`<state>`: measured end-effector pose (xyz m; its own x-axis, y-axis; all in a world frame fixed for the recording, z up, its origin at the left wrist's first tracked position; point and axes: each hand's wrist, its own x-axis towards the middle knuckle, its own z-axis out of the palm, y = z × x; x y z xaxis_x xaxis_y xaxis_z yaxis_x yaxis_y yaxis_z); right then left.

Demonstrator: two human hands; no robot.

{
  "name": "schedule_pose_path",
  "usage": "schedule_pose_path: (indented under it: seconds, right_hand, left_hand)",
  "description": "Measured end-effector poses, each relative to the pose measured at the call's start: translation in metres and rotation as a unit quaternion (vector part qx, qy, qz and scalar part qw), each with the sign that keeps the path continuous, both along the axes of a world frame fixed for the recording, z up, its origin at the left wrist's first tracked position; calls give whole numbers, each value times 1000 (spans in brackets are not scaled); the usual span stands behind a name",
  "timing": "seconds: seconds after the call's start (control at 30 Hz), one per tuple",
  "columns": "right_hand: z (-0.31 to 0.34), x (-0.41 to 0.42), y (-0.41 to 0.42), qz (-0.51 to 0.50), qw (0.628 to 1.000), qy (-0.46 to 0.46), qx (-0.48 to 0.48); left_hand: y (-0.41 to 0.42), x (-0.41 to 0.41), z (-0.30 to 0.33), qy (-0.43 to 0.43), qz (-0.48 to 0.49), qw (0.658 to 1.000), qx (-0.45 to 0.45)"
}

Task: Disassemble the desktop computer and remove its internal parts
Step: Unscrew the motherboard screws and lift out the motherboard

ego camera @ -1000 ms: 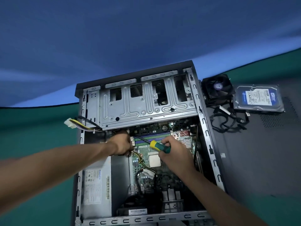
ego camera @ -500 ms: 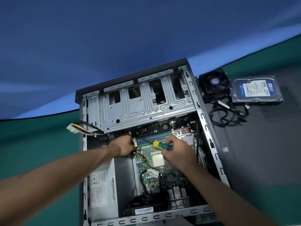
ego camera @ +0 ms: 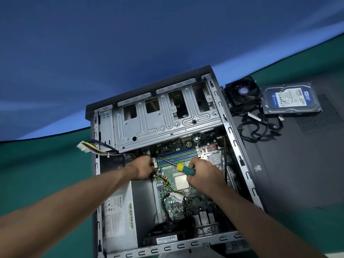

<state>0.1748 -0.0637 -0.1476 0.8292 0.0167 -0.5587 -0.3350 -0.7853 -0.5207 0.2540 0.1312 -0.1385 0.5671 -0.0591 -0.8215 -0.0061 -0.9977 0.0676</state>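
The open desktop case lies on its side with the green motherboard exposed. My right hand grips a screwdriver with a yellow and green handle; its shaft points up-left to the board's left edge by the memory slots. My left hand sits at that same edge with fingers curled around something near the screwdriver tip; what it holds is hidden. The bare processor shows below the handle. The grey power supply fills the case's lower left.
A black fan, a blue-labelled hard drive and loose black cables lie on the dark side panel right of the case. A white power connector with coloured wires hangs over the case's left wall. A metal drive cage spans the top.
The view has shifted slightly, so the case sits a little lower and more tilted in frame. Both hands stay at the same spot on the motherboard with the screwdriver.
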Motion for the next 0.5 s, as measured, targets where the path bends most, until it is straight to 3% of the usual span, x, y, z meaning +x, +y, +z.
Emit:
schedule_pose_path:
  seconds: [0.5]
  right_hand:
    - [0, 0, 0, -6, 1000, 15, 19]
  left_hand:
    - [2, 0, -2, -13, 16, 1000, -15]
